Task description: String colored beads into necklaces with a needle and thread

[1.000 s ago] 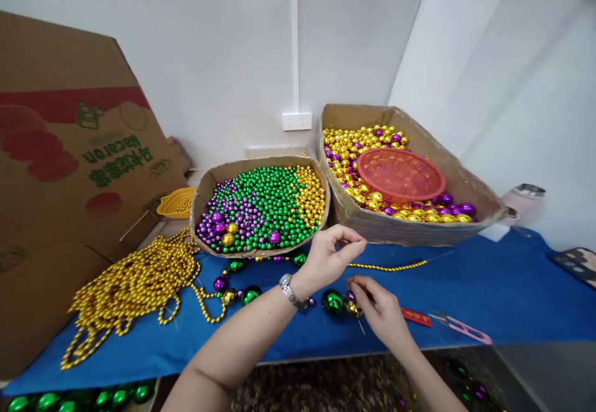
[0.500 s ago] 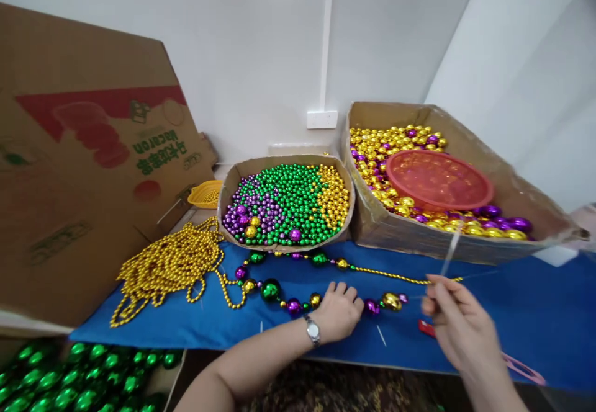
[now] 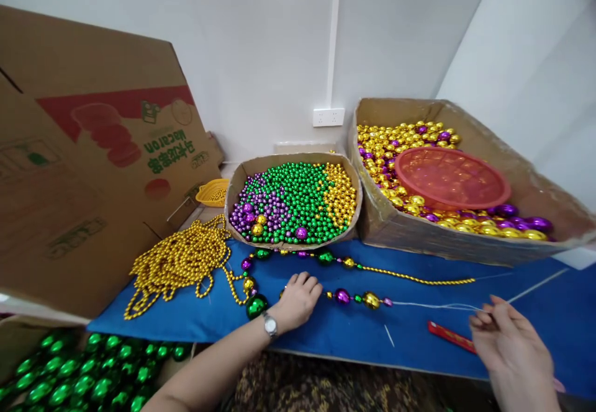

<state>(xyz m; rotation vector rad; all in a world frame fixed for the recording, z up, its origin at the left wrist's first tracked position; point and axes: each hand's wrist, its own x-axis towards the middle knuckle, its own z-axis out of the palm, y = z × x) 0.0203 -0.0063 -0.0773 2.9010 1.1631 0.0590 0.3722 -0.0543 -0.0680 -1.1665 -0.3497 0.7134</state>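
My left hand (image 3: 299, 300), with a watch on the wrist, lies closed over the front run of a bead necklace (image 3: 343, 296) on the blue cloth; its fingers cover some beads. Purple, green and gold balls of mixed sizes make up the necklace, which bends round at a large green ball. A white string (image 3: 435, 304) runs from its right end to my right hand (image 3: 514, 344), where thumb and fingers pinch it. Past that hand, the string slants up to the right. At the back, the necklace ends in a thin gold twisted strand (image 3: 419, 277).
Small beads fill a cardboard tray (image 3: 226, 213). A larger box (image 3: 419, 238) holds gold and purple balls under a red basket (image 3: 451, 179). Gold bead chains (image 3: 181, 263) lie left, beside a big carton (image 3: 93, 213). A red strip-shaped object (image 3: 449, 337) lies near my right hand.
My left hand has shifted left, and the front beads have moved left with it. My right hand has moved right, and the string between necklace and hand now shows longer. The view has turned slightly.
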